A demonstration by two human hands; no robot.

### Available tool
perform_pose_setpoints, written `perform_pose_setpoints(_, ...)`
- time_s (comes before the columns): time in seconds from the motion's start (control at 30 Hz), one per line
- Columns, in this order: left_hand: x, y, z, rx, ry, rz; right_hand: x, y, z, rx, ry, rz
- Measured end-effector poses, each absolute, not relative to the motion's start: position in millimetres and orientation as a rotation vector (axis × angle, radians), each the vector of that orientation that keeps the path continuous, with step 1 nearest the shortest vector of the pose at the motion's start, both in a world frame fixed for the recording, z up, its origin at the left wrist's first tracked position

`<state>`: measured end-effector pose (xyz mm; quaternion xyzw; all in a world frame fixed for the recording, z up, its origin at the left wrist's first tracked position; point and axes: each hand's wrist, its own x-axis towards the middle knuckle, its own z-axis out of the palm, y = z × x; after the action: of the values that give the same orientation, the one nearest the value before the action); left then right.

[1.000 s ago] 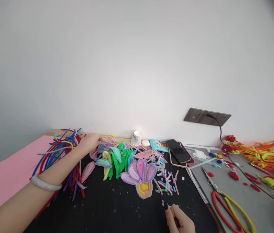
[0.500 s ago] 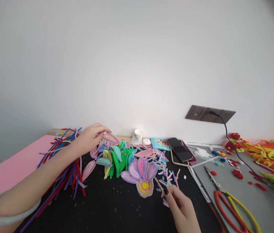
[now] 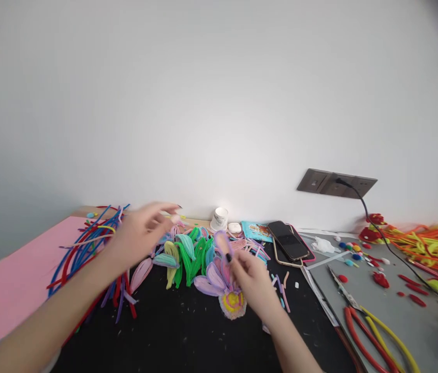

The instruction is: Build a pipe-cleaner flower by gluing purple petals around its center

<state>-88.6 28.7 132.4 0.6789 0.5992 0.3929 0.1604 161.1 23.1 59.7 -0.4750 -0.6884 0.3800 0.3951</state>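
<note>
My right hand (image 3: 252,280) hovers over the purple pipe-cleaner flower (image 3: 224,282) with its yellow centre and pinches a pink and purple petal (image 3: 222,242) that points up and left. My left hand (image 3: 141,233) is raised over the pile of loose petals and green leaves (image 3: 188,254). It is blurred by motion, its fingers spread toward the right with nothing seen in them. The two hands are a short gap apart.
A bundle of blue and red pipe cleaners (image 3: 95,243) lies on the pink board (image 3: 13,280) at left. Short cut pieces (image 3: 277,285) lie on the black mat. Two phones (image 3: 289,241), a small cup (image 3: 219,218), scissors (image 3: 362,316) and orange stems (image 3: 424,238) are at right.
My right hand has moved up and left from the cut pieces to the flower and now holds a petal. My left hand has let go of its petal and spread.
</note>
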Motion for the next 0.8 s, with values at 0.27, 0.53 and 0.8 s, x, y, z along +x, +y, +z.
perform_pose_setpoints(0.27,-141,92,75,2.003,1.965,0.545,194,45,55,-1.341,-1.613,0.575)
perform_pose_setpoints(0.53,-154,119,46,2.021,1.981,0.41,206,43,36,-1.366,-1.599,0.616)
perform_pose_setpoints(0.8,-180,129,69,2.059,2.128,0.35,210,41,38,-1.398,-1.553,0.612)
